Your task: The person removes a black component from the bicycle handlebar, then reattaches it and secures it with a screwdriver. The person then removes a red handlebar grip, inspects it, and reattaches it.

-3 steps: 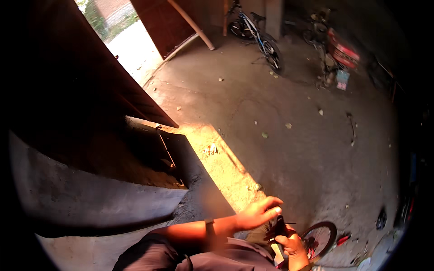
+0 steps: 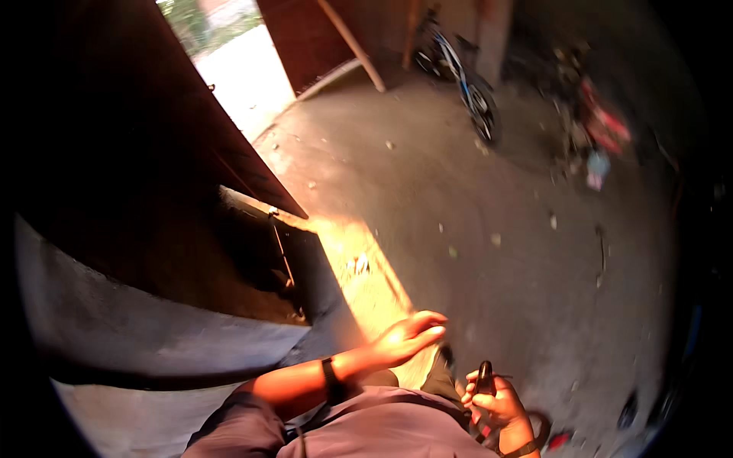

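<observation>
My left hand (image 2: 412,336) is over the sunlit strip of floor, its fingers stretched out and holding nothing. A dark band circles that wrist. To its right, my right hand (image 2: 500,404) is closed around a dark, slim object with a rounded tip (image 2: 485,374). A thin piece sticks out sideways from it; its exact kind cannot be made out. My two hands are apart. Below the right hand, a bicycle wheel (image 2: 542,430) shows only partly behind the wrist, near a small red thing (image 2: 560,440) on the floor.
A large dark door leaf (image 2: 252,164) slants across the left, beside a bright doorway (image 2: 240,72). A wooden pole (image 2: 355,46) leans near it. Farther back stand a blue-and-white bicycle (image 2: 467,80) and a blurred red vehicle (image 2: 605,122). A grey curved ledge (image 2: 153,340) lies left.
My left hand has moved left, away from the dark object and the right hand. The scene has shifted slightly right and down, and less of the near bicycle wheel shows.
</observation>
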The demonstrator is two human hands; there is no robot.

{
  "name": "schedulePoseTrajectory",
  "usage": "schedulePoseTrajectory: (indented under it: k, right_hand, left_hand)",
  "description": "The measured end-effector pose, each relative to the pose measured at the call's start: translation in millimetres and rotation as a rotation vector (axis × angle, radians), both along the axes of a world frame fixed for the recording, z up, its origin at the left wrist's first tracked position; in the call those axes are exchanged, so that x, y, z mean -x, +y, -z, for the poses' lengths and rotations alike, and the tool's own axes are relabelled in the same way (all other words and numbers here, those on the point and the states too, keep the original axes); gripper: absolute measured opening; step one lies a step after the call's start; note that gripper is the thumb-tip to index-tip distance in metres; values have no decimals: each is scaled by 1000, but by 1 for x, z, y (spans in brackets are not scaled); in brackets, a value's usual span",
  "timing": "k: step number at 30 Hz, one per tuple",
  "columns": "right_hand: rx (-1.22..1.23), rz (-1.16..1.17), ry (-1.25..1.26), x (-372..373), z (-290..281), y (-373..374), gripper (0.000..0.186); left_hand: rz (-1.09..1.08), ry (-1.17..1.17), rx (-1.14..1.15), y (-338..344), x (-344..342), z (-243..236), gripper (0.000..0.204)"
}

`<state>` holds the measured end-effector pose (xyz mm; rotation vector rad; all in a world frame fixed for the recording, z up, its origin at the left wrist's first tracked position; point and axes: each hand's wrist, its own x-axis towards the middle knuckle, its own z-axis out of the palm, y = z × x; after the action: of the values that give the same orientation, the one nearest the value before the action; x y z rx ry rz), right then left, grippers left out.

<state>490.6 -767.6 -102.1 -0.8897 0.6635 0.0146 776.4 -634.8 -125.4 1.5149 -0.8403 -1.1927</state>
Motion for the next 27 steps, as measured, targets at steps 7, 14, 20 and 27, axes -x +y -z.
schedulePoseTrajectory:
  k: [7, 14, 20, 27]
  right_hand:
    - [27, -408, -172, -292, 5, -187, 61]
    - [104, -678, -318, -603, 9, -280, 44]
    - [125, -637, -139, -799, 17, -375, 40]
    - [105, -626, -13, -1095, 88, -490, 58]
  left_hand:
    - [-671, 56, -407, 72, -152, 111, 40]
    - [-930, 211, -598, 46, -346, 155, 29]
    - [-928, 144, -390, -64, -575, 120, 36]
    - [-1148, 139, -382, -118, -821, 159, 36]
